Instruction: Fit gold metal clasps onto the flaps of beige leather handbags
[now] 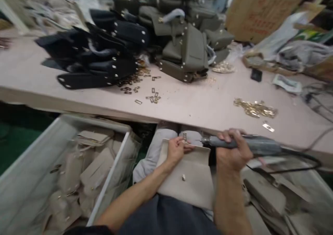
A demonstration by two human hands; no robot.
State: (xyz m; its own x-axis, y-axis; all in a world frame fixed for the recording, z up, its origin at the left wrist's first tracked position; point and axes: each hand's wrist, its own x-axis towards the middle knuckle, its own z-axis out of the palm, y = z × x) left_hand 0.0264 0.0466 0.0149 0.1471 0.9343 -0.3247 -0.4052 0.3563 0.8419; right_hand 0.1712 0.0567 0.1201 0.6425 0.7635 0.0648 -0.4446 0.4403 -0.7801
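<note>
On my lap lies a beige handbag (195, 179) with a small metal clasp piece (183, 177) on its front. My left hand (177, 150) pinches the edge of the bag's flap, where a small rectangular metal plate (185, 136) stands up by the fingertips. Wrapped around a grey corded electric screwdriver (260, 145), my right hand (234, 150) holds it level. Its thin bit (199, 140) points left at the flap edge, close to the metal plate. Whether the bit touches anything, I cannot tell.
Left of my legs stands a white bin (125, 148) of beige bags; another bin (321, 183) with bags is at the right. Black bags (104, 65), olive bags (188, 54), loose metal frames (153, 98) and a pile of gold plates (256, 109) lie on the table (192, 103).
</note>
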